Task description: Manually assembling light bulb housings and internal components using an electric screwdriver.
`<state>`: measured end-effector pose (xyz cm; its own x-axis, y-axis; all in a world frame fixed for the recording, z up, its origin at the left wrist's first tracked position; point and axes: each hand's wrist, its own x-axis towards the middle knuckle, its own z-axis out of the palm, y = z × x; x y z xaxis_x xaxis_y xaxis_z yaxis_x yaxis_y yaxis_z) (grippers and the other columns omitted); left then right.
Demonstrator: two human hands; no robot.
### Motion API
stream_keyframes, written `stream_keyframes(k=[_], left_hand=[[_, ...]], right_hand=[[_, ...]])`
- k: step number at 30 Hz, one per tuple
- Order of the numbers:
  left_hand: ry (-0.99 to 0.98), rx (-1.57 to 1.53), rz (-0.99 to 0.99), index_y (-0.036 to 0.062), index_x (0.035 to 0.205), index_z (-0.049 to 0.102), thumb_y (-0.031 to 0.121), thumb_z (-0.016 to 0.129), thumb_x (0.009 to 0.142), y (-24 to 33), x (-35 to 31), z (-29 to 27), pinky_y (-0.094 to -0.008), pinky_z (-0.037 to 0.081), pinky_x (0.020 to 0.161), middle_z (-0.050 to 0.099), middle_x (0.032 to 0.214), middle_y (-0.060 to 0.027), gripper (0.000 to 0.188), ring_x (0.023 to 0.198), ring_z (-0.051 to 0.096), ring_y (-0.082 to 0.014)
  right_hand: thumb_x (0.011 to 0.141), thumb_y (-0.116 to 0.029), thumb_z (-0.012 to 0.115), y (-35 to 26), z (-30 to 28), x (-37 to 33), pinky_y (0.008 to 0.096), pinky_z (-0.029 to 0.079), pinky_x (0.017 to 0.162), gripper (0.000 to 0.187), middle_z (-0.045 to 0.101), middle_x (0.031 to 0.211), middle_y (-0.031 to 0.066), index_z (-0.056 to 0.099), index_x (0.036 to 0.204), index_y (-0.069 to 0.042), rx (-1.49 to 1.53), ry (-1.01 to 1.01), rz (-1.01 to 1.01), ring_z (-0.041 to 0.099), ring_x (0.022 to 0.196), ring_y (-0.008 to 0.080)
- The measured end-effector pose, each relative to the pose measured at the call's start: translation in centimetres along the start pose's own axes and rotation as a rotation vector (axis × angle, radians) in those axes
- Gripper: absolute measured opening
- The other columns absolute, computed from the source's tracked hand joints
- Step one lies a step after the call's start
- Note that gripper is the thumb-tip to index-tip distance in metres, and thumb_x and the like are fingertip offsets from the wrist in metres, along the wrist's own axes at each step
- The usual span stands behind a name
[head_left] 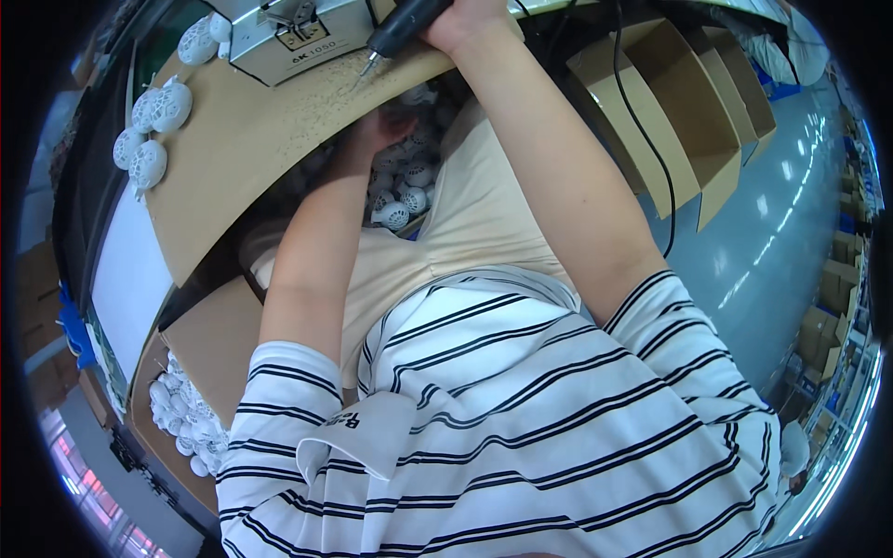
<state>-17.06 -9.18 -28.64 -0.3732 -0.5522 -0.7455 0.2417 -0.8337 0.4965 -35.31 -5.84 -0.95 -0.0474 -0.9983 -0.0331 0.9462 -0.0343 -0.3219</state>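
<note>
Soldering-type hand tool (402, 28): dark, pen-shaped body gripped in the right hand (470, 17), tilted with its thin metal tip pointing down and left, the tip just above the speckled cardboard-covered bench top (242, 149). A black cable (642, 121) runs from the top edge down past the right forearm. Small white perforated, rounded plastic parts (400, 191): a heap under the bench edge, below the lap, each with slotted openings. The left hand (377, 130) reaches down into this heap, its fingers partly hidden by the bench edge.
</note>
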Motion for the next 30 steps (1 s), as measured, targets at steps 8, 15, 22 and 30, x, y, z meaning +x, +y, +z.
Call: stream_keyframes(k=[8,15,22,30], left_hand=[[-0.284,1.338,0.076,0.0074,0.101,0.066,0.041,0.055,0.096,-2.8,-14.6,2.6,-0.0291,0.047,0.059,0.063,0.082,-0.005,0.036,0.067,0.056,-0.0158],[-0.556,1.608,0.443,0.0031,0.11,0.067,0.029,0.059,0.096,11.2,-37.7,8.6,-0.0335,0.049,0.073,0.071,0.095,-0.0078,0.03,0.077,0.06,-0.0222],[1.198,2.19,1.113,0.0055,0.116,0.062,0.037,0.075,0.083,18.0,-37.6,-6.2,-0.0377,0.052,0.074,0.067,0.099,-0.0167,0.048,0.08,0.064,-0.0332],[0.168,0.917,0.823,0.005,0.123,0.053,0.015,0.084,0.07,14.3,-37.5,-1.4,-0.0379,0.052,0.09,0.065,0.109,-0.0105,0.062,0.098,0.066,-0.0281]], right_hand=[[0.087,-0.01,0.06,1.6,-0.8,-0.4,0.0303,0.044,0.061,0.005,0.049,0.068,0.0003,0.057,0.086,-0.005,0.059,-0.077,-0.012,0.047,0.055,0.0115],[0.09,-0.007,0.058,-1.9,-2.0,-1.2,0.0323,0.043,0.063,0.008,0.048,0.07,0.0011,0.059,0.096,-0.002,0.034,-0.176,0.016,0.044,0.057,0.0114],[0.093,-0.007,0.053,-0.5,-0.9,-0.7,0.0301,0.042,0.065,0.015,0.045,0.07,-0.0009,0.058,0.105,-0.001,0.002,-0.234,0.016,0.043,0.059,0.0102],[0.095,-0.01,0.053,-2.5,0.9,-3.4,0.0268,0.042,0.066,0.017,0.047,0.067,-0.0043,0.057,0.108,-0.001,0.235,-0.499,0.157,0.044,0.054,0.0074]])
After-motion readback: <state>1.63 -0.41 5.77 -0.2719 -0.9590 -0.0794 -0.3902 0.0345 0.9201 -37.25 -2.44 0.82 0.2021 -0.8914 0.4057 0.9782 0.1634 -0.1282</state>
